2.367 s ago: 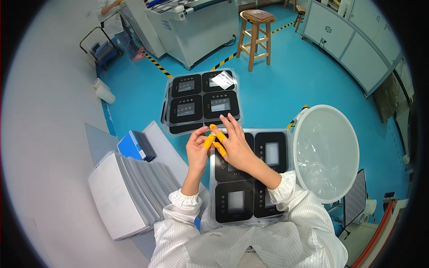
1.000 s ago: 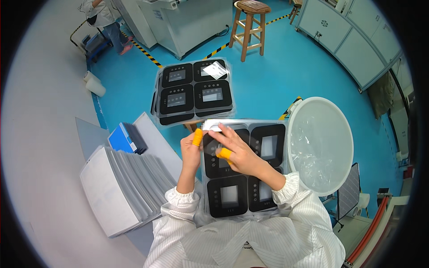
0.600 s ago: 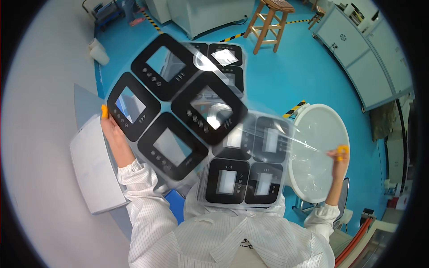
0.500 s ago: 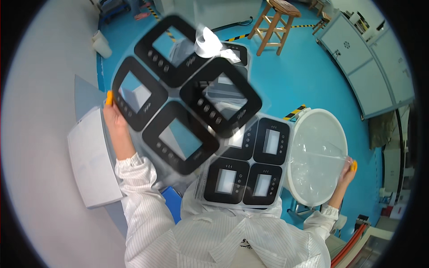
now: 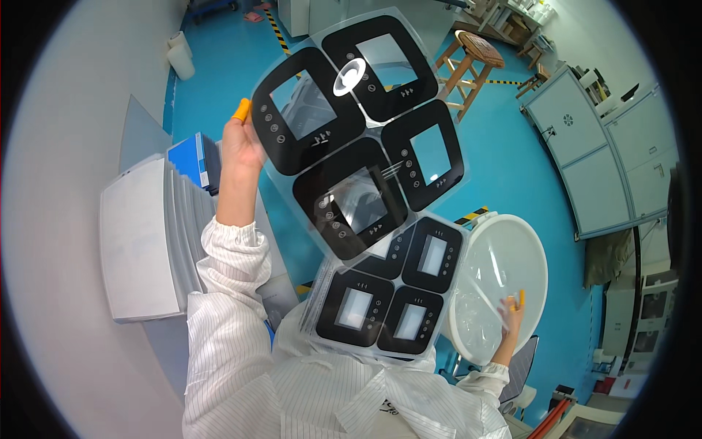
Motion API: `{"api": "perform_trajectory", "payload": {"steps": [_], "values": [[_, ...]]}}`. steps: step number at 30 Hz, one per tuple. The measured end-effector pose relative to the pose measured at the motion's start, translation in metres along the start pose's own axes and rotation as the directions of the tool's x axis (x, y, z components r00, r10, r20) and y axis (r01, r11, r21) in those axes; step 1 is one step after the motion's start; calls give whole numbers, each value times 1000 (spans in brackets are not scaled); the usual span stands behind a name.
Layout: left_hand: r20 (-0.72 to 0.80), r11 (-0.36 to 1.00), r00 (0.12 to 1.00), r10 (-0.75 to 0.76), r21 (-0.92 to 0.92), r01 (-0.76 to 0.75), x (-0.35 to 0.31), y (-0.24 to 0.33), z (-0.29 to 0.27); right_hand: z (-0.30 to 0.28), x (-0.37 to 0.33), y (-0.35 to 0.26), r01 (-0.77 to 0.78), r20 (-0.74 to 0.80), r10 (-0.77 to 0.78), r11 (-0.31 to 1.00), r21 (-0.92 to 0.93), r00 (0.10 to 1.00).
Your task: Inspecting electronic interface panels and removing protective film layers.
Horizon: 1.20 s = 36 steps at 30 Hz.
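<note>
My left hand [image 5: 243, 150], an orange cot on one finger, grips the left edge of a clear sheet [image 5: 327, 150] printed with several black, windowed panels. The sheet is raised and tilted, and light glares on it. Below it, close to my body, lies a stack of similar sheets [image 5: 395, 298], partly covered by the raised one. My right hand [image 5: 512, 316], also with orange on its fingers, is over a round white bin [image 5: 543, 267]. Its fingers look spread, beside crumpled clear film [image 5: 474, 325] in the bin.
On the left stands a thick pile of white sheets [image 5: 139, 241], with a blue box [image 5: 191, 162] behind it. A wooden stool [image 5: 479, 50] is on the blue floor [image 5: 504, 161] ahead. Grey cabinets [image 5: 578, 139] line the right side.
The raised sheet has moved right and forward with my left hand and is turned differently. My right hand has come in from the bin's far right side, and the film stretched from it has dropped.
</note>
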<state>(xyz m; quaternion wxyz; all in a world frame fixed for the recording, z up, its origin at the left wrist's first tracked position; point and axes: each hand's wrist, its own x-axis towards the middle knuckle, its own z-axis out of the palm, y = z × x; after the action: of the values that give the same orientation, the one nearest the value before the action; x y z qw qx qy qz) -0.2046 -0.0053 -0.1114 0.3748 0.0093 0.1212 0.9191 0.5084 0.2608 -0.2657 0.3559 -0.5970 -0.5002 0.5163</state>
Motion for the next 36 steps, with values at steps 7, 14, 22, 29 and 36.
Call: {"api": "perform_trajectory", "payload": {"steps": [7,14,22,29,36], "values": [[95,966,982,-162,-190,177,20,-23,1,-136,44,50,87,-253,23,905,417,967],[53,979,991,-126,-156,133,10,-20,-1,-67,18,2,289,-549,-747,657,-697,375],[8,983,992,-129,-128,129,23,-24,-5,21,-18,63,125,344,217,654,-746,914],[120,975,984,-135,-161,154,52,-21,-38,16,-12,45,78,182,18,857,-510,983],[-289,960,956,46,-251,-122,87,-52,-54,47,-37,-21,194,15,-214,849,-492,977]]}}
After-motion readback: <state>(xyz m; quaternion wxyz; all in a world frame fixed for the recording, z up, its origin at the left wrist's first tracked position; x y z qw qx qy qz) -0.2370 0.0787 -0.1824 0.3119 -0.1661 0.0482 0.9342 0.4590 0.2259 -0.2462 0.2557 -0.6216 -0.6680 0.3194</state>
